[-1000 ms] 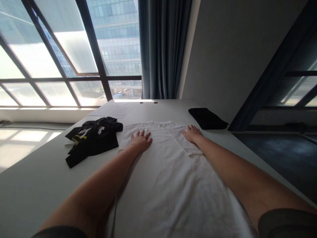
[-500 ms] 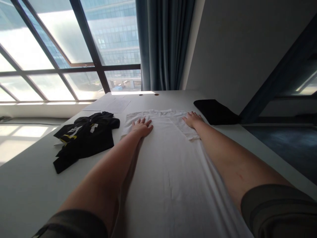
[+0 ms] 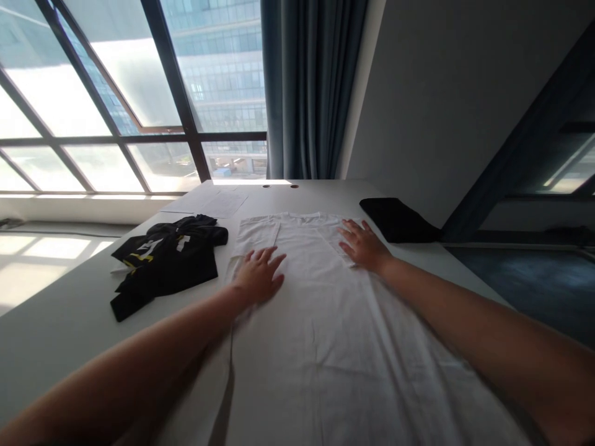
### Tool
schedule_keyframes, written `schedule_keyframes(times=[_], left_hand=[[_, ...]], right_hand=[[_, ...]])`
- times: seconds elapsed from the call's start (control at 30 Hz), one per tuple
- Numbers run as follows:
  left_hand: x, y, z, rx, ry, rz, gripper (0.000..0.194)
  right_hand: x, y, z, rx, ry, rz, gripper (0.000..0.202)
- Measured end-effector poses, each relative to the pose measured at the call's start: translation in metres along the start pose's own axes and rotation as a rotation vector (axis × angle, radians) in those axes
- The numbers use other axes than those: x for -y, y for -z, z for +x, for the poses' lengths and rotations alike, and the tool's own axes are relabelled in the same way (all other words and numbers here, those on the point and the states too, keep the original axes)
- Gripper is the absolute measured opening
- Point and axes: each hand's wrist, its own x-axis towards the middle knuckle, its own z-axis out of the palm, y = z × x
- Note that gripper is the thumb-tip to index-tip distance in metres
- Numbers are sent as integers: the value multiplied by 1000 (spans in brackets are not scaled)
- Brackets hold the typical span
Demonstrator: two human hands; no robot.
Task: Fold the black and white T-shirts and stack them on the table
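Note:
A white T-shirt (image 3: 307,310) lies spread along the table, its neckline at the far end and both sleeves folded inward over the body. My left hand (image 3: 259,274) rests on the shirt's left side just below the folded sleeve, fingers spread. On the right side, my right hand (image 3: 365,244) lies over the edge of the other sleeve with its fingers apart. Neither hand grips the cloth. Wrinkles run lengthwise down the shirt's right part.
A crumpled black garment with white and yellow print (image 3: 170,260) lies left on the white table (image 3: 60,365). Behind it are paper sheets (image 3: 225,203). A folded black cloth (image 3: 397,220) sits at the far right. A blue curtain (image 3: 311,93) hangs beyond.
My left hand has slid nearer along the shirt. My right hand has shifted slightly nearer and turned inward. My elbows are wider apart, and the shirt's right side shows more creases.

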Motion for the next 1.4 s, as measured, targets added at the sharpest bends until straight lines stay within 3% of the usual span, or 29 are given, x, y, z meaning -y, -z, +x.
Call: schedule_keyframes(times=[0.07, 0.13, 0.2, 0.27, 0.33, 0.43, 0.63, 0.73, 0.9, 1.03, 1.1, 1.23, 1.3, 1.4], left_hand=[[-6, 13, -67, 118, -128, -139, 60], [-8, 30, -131, 267, -229, -307, 57], [-6, 49, -183, 348, -205, -409, 47], [-2, 66, -219, 374, -138, -448, 34], [5, 76, -243, 373, -83, -441, 25], [11, 76, -266, 332, -16, -386, 27], [-6, 65, -288, 191, 240, -252, 47], [-15, 69, -288, 242, 331, -231, 52], [-4, 67, -295, 347, 474, -158, 24], [18, 58, -308, 333, 486, -265, 42], [30, 57, -314, 334, 516, -277, 48], [50, 61, -324, 345, 553, -264, 28], [53, 63, -326, 344, 571, -262, 26], [45, 67, -325, 320, 610, -269, 38]], right_hand=[[18, 21, -62, 89, 100, 147, 58], [30, 39, -131, 258, 148, 287, 59], [35, 54, -196, 366, 93, 352, 56], [36, 64, -248, 353, -9, 379, 54], [36, 71, -286, 313, -59, 385, 52], [39, 77, -321, 273, -100, 366, 54], [43, 76, -342, 211, -132, 352, 53], [46, 76, -343, 208, -132, 344, 53], [48, 81, -338, 225, -109, 301, 53], [53, 101, -307, 307, -65, 201, 48], [66, 114, -274, 396, -33, 140, 39], [117, 129, -177, 519, 63, 90, 36], [152, 122, -118, 528, 86, 88, 34], [205, 94, -27, 498, 139, 112, 27]])
